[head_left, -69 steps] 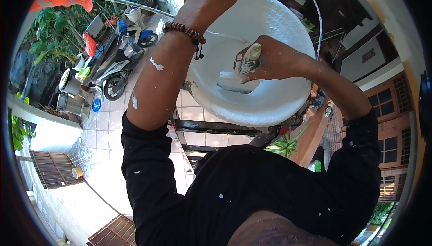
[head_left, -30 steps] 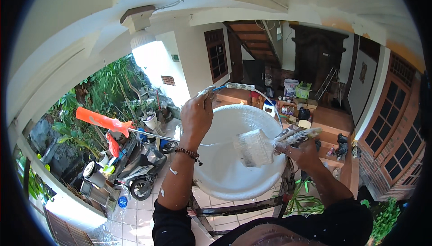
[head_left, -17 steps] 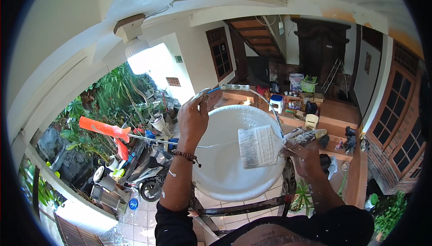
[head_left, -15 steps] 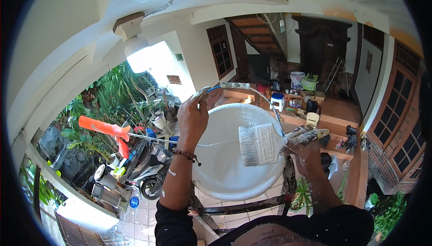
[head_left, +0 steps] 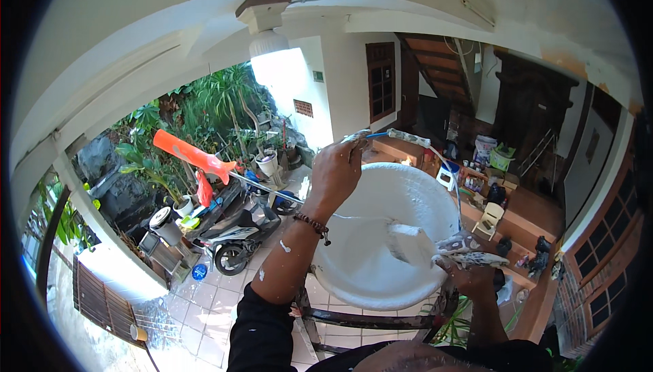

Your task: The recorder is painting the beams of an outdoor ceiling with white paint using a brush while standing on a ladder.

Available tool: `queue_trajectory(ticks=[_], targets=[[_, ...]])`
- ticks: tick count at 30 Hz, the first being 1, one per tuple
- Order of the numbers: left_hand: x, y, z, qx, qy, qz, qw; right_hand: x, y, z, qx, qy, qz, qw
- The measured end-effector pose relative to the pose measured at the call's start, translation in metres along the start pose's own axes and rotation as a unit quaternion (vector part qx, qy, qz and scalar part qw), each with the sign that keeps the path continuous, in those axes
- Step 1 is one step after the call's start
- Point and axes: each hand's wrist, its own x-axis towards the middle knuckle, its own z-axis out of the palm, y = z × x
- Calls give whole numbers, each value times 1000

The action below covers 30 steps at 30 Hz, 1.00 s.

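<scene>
white paint coats the wall and rim of the white bucket [head_left: 388,301], which stands at the top of a dark, paint-spotted frame [head_left: 367,319].

change noted: half a second ago the paintbrush [head_left: 411,245] showed its broad face squarely; it is now tilted and foreshortened, over the right-hand part of the bucket's mouth. the view has also swung to the left. the left hand [head_left: 337,171] has kept its place by the far rim. judged from this, the brush is being turned at the bucket; whether its bristles touch the inner wall cannot be told.

grip: the right hand [head_left: 473,280] is clasped around the brush's smeared handle. the left hand's fingers are drawn together beside the blue end of the wire handle's grip [head_left: 408,138]; whether they clasp it cannot be confirmed.

containers: the bucket's floor and lower wall appear white throughout; the depth of paint cannot be read. a metal rod with an orange handle [head_left: 190,157] projects beyond its left side, passing behind the left forearm. further off, a white pot [head_left: 267,164] stands among the plants, a pale bin [head_left: 165,225] with a dark top stands behind the motorcycle [head_left: 238,239], contents not visible, and a small yellowish tub [head_left: 139,333] sits at lower left.
</scene>
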Motion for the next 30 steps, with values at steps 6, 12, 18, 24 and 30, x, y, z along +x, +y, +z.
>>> queue_trajectory(ticks=[6,12,18,24,30], targets=[[1,2,1,-5,-15,-24,1000,5,-6,3,319,119,277,899],[1,-3,6,-24,1,-8,1000,40,-12,-10,488,226,293,791],[2,-5,9,-26,-5,-18,999,90,-1,-36,-11,229,82,970],[0,-6,4,-27,-7,-35,999,253,-31,-14,-136,185,-338,913],[0,4,6,-6,-2,-17,1000,361,-21,24,-94,164,-496,848]])
